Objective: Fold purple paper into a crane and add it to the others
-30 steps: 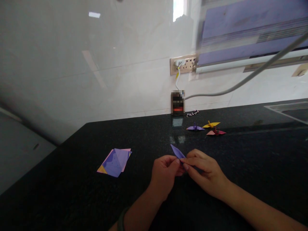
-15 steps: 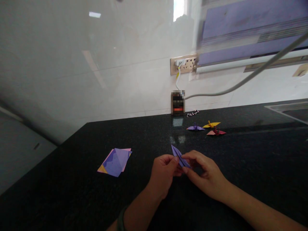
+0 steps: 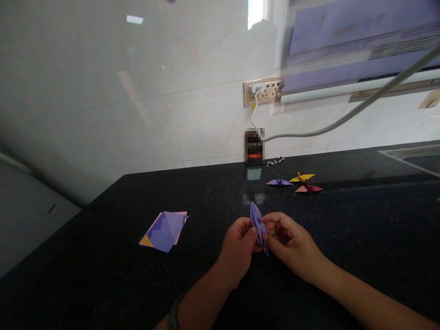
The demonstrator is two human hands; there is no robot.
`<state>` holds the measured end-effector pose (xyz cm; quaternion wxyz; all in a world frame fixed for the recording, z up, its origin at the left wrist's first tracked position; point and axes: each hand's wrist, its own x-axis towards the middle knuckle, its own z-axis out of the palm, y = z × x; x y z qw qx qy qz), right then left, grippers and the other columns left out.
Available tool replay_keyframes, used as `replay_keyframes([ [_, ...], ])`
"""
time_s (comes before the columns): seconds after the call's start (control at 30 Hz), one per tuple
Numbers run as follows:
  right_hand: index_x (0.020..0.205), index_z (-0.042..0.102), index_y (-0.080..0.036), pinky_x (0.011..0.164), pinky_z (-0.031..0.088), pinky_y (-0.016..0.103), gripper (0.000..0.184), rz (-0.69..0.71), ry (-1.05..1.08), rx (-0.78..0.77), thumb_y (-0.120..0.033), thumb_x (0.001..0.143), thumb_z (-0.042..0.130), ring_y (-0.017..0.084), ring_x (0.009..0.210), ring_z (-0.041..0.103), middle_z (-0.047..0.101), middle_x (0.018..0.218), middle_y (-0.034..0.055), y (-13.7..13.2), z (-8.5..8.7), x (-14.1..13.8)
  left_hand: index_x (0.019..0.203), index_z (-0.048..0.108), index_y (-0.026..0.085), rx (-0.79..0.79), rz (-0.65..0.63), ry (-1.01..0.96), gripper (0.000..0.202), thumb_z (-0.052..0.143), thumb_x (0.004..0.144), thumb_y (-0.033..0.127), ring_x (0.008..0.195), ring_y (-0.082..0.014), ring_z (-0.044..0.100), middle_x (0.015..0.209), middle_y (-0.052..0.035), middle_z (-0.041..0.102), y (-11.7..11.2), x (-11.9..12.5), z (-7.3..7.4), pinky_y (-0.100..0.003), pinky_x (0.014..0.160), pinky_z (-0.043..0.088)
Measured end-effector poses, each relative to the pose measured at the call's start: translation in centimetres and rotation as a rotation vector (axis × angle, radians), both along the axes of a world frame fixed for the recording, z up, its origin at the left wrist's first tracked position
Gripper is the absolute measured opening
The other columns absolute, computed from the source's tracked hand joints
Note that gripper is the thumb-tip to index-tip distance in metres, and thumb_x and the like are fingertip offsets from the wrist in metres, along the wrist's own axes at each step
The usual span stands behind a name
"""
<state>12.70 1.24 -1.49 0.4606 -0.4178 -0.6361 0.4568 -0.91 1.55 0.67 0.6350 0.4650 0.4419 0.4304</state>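
A narrow piece of folded purple origami paper [image 3: 255, 214] is held between my two hands above the dark counter. My left hand [image 3: 239, 245] pinches its left side, thumb on top. With thumb and fingertips, my right hand [image 3: 290, 238] grips the right edge. The paper's layers stand slightly apart, one pointed end facing away from me and the other toward me. Behind the hands lie a purple paper crane [image 3: 279, 182], a yellow paper crane [image 3: 302, 177] and a red paper crane [image 3: 309, 188].
To the left lies a small stack of coloured paper sheets [image 3: 165, 231]. A pixelated box [image 3: 255, 146] stands against the wall below a socket [image 3: 263, 93], with a beaded strand [image 3: 275, 162] beside it. A grey cable [image 3: 330, 129] runs off to the upper right.
The folded purple paper has turned more upright, and its layers have parted. Both hands have shifted slightly with it, the left one a little rightward.
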Motion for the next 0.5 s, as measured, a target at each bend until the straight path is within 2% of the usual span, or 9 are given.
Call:
replay_keyframes([
  [0.17,0.097,0.045,-0.022,0.056,0.046,0.024,0.023,-0.001,0.008,-0.017,-0.019,0.076,0.053,0.012,0.063,0.054,0.054,0.072,-0.0008,-0.1,-0.1,-0.1,0.083,0.057,0.011,0.016,-0.012,-0.076,0.017,0.052,0.075,0.024,0.058,-0.0099,0.05,0.07,-0.0033,0.058,0.0,0.1,-0.5,-0.023,0.056,0.039],
  [0.3,0.094,0.046,-0.02,0.056,0.046,0.024,0.018,0.057,0.14,-0.096,-0.025,0.078,0.052,0.012,0.064,0.055,0.053,0.073,-0.0004,-0.1,0.4,-0.3,0.078,0.058,0.01,0.005,0.023,-0.116,0.02,0.053,0.074,0.03,0.053,-0.009,0.048,0.061,-0.0014,0.056,0.1,0.0,-1.0,-0.022,0.053,0.037],
  [0.5,0.086,0.047,-0.019,0.052,0.042,0.022,0.017,0.059,0.222,-0.148,-0.03,0.076,0.055,0.009,0.056,0.051,0.05,0.065,-0.0035,-0.1,1.0,-0.5,0.076,0.058,0.01,-0.055,-0.017,-0.23,0.023,0.056,0.072,0.033,0.051,-0.0096,0.05,0.06,-0.0016,0.056,0.1,0.1,-1.0,-0.022,0.051,0.038],
])
